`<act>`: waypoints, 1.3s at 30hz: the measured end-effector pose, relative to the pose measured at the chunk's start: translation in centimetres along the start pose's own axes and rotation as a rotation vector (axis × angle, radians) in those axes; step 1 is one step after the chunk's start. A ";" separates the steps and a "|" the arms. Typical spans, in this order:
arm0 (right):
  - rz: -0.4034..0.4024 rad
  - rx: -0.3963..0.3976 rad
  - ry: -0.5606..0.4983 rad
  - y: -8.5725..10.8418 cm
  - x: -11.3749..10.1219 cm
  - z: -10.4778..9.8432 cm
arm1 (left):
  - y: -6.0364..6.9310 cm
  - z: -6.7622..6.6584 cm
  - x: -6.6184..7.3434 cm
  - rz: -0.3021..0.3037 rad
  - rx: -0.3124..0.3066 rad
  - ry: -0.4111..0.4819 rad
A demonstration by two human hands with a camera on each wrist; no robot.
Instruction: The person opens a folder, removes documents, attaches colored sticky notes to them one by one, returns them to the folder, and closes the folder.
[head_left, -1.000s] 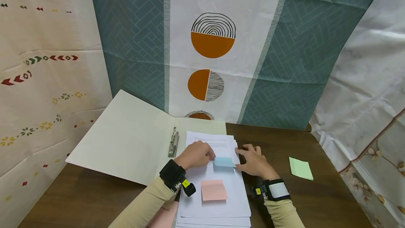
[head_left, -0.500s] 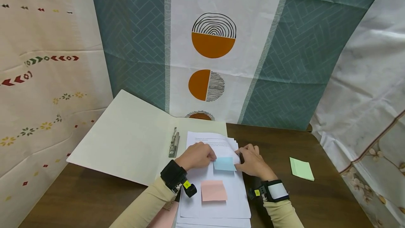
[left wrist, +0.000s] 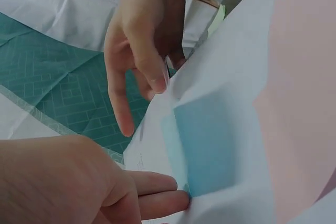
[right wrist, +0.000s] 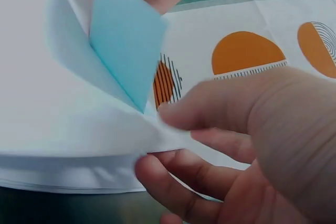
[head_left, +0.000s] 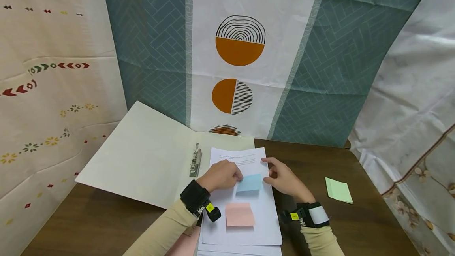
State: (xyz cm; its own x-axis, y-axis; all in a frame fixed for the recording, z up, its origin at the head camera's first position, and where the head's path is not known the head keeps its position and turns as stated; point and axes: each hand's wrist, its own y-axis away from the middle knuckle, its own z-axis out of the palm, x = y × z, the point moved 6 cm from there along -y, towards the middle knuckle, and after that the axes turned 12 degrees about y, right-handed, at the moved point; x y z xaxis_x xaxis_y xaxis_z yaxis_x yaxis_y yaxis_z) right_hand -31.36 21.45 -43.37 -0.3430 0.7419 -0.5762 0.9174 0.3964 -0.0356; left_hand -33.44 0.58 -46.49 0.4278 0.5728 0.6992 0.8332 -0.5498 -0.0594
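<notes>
My left hand (head_left: 221, 175) lies over the upper part of a stack of white paper (head_left: 249, 224), its fingertips pinching the left edge of a light blue sticky note (head_left: 249, 184). That note sits on the top sheet, below a few printed lines. In the left wrist view the fingertips meet a corner of the blue note (left wrist: 207, 145); the thumb is hidden there. At the sheet's right edge is my right hand (head_left: 286, 179), thumb and index finger spread apart. The right wrist view shows its thumb (right wrist: 194, 106) and fingers on either side of the paper edge.
A pink sticky note (head_left: 240, 214) sits lower on the sheet. Behind the paper, an open white binder (head_left: 142, 153) has a metal clip (head_left: 195, 161). Light green notes (head_left: 338, 190) lie right on the brown table (head_left: 309, 157). Patterned curtains (head_left: 153, 50) hang close behind.
The top sheet's lifted right side has flattened, and the blue note has shifted slightly left with it. My right hand's fingers have spread wider. My left hand has stayed put.
</notes>
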 end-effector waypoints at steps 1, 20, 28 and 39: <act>-0.008 -0.002 -0.008 0.0 0.1 0.0 | -0.1 0.1 -0.1 -0.004 0.001 -0.004; 0.162 0.094 0.062 1.3 1.7 -3.5 | 0.6 -1.5 1.7 -0.005 0.096 -0.003; 0.313 0.125 0.167 2.8 4.3 -6.4 | 1.0 -1.6 1.9 -0.035 0.090 -0.018; 0.434 0.156 0.284 4.7 7.7 -9.5 | 1.0 -1.6 1.8 -0.042 0.090 0.004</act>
State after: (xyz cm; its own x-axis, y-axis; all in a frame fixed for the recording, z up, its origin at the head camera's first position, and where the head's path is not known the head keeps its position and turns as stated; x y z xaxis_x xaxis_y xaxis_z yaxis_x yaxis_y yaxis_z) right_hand -31.60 34.20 -40.21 0.0531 0.9452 -0.3222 0.9986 -0.0481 0.0236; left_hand -32.40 0.11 -44.11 0.3905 0.5920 0.7050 0.8787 -0.4681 -0.0937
